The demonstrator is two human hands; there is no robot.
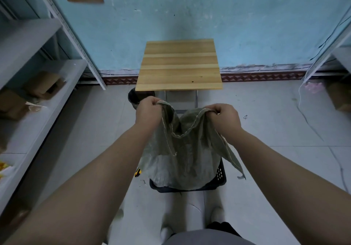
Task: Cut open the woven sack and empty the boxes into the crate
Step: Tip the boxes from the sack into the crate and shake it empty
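Note:
A grey-green woven sack (187, 149) hangs upside down over a dark plastic crate (221, 176) on the floor. My left hand (148, 110) grips one stitched corner of the sack's seam. My right hand (224, 115) grips the other corner. The sack's lower end reaches into the crate and hides what lies inside. No boxes show in the crate. A yellow-and-black tool (137, 172), perhaps a cutter, lies on the floor just left of the sack.
A small wooden table (179, 66) stands against the blue wall ahead, a dark bin (135, 95) at its left leg. Grey metal shelves (38, 85) with cardboard boxes (44, 85) run along the left; another shelf (326, 55) and a box (340, 97) stand at the right.

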